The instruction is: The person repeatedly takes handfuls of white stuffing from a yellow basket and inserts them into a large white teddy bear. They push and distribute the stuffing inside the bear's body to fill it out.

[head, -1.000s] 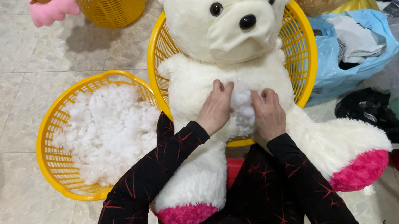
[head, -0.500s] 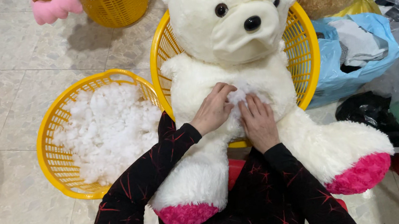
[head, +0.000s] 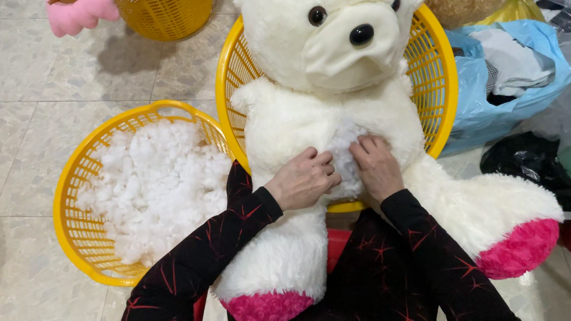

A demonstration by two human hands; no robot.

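The white teddy bear (head: pixel 339 115) sits upright on the person's lap, leaning back on a yellow basket (head: pixel 434 47), so its belly faces both hands. The left hand (head: pixel 301 181) curls loosely and the right hand (head: pixel 377 169) lies flat, both pressing a tuft of stuffing (head: pixel 342 163) between them. Left of the left hand stands a basket of loose filling (head: pixel 146 189). Any opening under the tuft is hidden.

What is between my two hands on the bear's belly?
In the head view, a tuft of white stuffing pokes from the white teddy bear between the left hand and right hand.
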